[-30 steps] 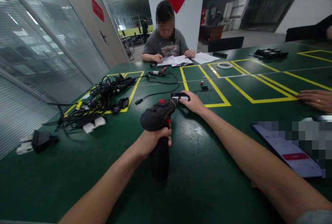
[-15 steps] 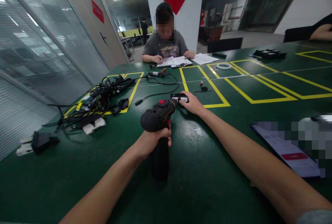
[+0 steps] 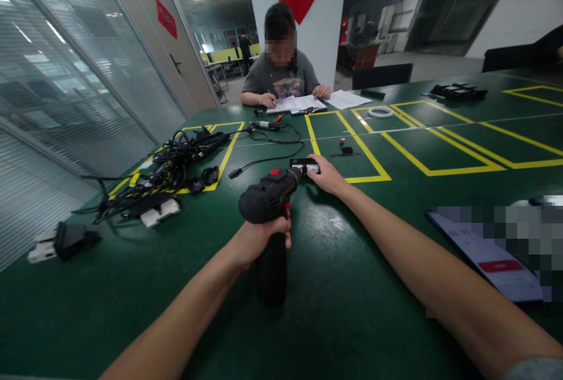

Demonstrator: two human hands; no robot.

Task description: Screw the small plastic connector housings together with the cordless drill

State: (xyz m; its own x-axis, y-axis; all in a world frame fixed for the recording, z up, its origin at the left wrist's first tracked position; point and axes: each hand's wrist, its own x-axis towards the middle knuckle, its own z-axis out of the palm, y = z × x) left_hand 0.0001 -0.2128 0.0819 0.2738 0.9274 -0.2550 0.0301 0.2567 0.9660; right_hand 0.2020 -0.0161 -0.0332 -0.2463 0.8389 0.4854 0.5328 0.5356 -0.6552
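My left hand (image 3: 263,234) is clamped around the grip of the cordless drill (image 3: 269,197). The drill is held upright over the middle of the green counter (image 3: 343,286), with its nose against a small black part (image 3: 303,163). My right hand (image 3: 326,176) grips that part, holding it on the counter. A cable bundle (image 3: 176,160) lies well to the left. At the far edge, a person (image 3: 281,75) writes on papers (image 3: 299,103).
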